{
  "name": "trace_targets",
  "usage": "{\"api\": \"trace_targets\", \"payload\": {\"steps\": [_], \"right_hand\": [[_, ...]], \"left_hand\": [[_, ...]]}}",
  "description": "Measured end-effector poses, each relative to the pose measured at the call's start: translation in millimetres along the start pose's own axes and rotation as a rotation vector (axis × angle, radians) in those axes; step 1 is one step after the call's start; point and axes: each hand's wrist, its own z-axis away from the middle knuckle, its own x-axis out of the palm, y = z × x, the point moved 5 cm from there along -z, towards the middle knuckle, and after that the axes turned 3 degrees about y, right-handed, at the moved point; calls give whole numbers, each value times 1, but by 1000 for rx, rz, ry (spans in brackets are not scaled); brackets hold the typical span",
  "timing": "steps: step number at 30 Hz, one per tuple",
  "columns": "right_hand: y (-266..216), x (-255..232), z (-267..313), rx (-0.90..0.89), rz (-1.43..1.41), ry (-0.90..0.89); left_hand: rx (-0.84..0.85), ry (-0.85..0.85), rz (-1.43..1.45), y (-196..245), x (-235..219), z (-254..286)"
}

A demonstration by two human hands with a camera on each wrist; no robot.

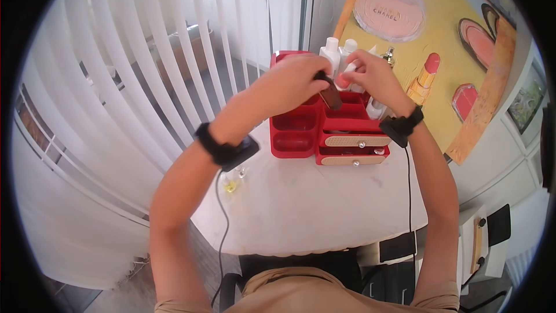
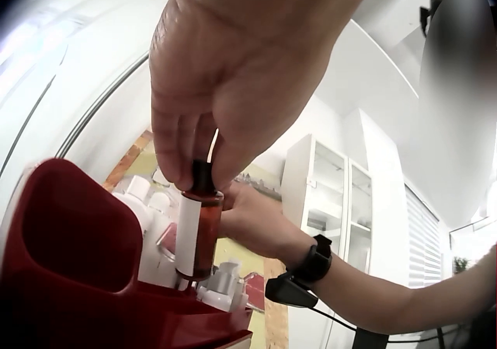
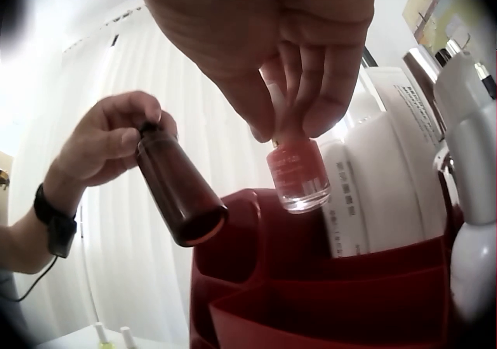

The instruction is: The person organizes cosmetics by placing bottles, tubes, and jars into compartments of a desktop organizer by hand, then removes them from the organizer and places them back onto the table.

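My left hand [image 1: 301, 84] pinches the black cap of a brown glass bottle [image 3: 182, 190], which hangs tilted over the red organizer [image 1: 292, 149]. A white label on the bottle faces the left wrist camera. Between the thumb and fingers of my right hand [image 1: 373, 78] is a small bottle of coral-pink nail polish [image 3: 299, 174], held by its top above the organizer's compartments. White bottles [image 1: 330, 52] stand just behind both hands. The organizer's two front drawers [image 1: 356, 140] are pulled slightly out, with small items inside the lower one.
Two small bottles [image 1: 230, 186], one yellowish, stand on the white table [image 1: 313, 214] at the left. White vertical blinds [image 1: 139, 52] hang beside the table's left edge. A large yellow painting of cosmetics [image 1: 446, 40] leans behind the organizer. Silver-topped bottles [image 2: 224, 283] fill its right side.
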Motion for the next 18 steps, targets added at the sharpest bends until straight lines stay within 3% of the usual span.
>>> {"api": "trace_targets", "payload": {"steps": [3,5,7,9,12,14,16,18], "right_hand": [[28,22,-13,38,-130,-132],[39,34,-17,29,-255,-181],[44,45,-17,-76,-123,-261],[59,56,-20,-36,-175,-296],[64,61,-16,-6,-193,-345],[57,56,-10,-13,-170,-362],[50,36,1,-25,-184,-176],[25,11,13,-208,83,17]], "left_hand": [[157,-54,-131,-1,33,-23],[26,-281,-210,-10,57,-31],[-5,-353,-231,-15,72,-36],[-39,-429,-248,-24,81,-37],[-92,-406,-181,-28,76,-30],[166,-114,-173,-18,57,-16],[102,-71,-136,-10,27,11],[13,-36,-115,-13,-2,47]]}}
